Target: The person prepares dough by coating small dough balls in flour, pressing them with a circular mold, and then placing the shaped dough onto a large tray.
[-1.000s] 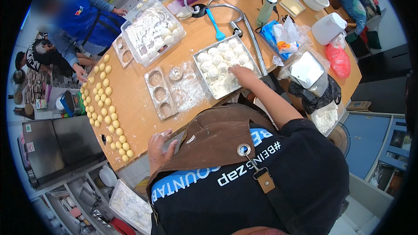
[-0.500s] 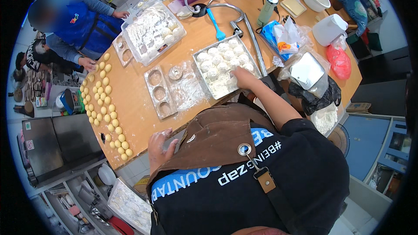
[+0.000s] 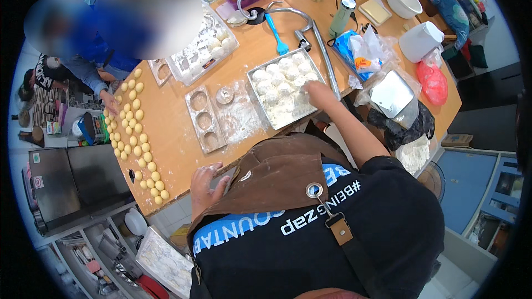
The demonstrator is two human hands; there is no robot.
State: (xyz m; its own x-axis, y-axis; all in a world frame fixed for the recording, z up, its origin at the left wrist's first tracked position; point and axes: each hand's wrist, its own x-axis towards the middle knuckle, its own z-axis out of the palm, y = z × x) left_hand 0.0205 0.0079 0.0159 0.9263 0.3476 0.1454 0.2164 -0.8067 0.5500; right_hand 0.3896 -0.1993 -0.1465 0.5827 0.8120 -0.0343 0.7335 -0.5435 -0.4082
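My right hand [image 3: 322, 96] reaches into a square metal tray [image 3: 261, 99], at its right side. Its fingers are curled down among flour-dusted white dough balls [image 3: 285, 88]; the fingertips are hidden, so what they hold cannot be made out. Loose flour [image 3: 284, 112] covers the tray's near part. By the table's front edge, my left hand [image 3: 206, 186] is dusted with flour, thumb and fingers apart, holding nothing. Between the hands lie a wooden mould [image 3: 205, 122] with three round hollows and a small round floured piece [image 3: 224, 94] on a floured patch.
Many yellow balls [image 3: 145, 147] line the table's left side, beside a co-worker's hand [image 3: 111, 102]. Behind the mould stands a clear tub [image 3: 233, 36] with flour and dough balls. A bent metal hook [image 3: 326, 58], blue brush [image 3: 275, 33] and white jug [image 3: 421, 40] lie farther right.
My right hand has moved right within the tray. My left hand stays nearly in place. The co-worker has leaned over the clear tub, and the hand near it is now out of sight.
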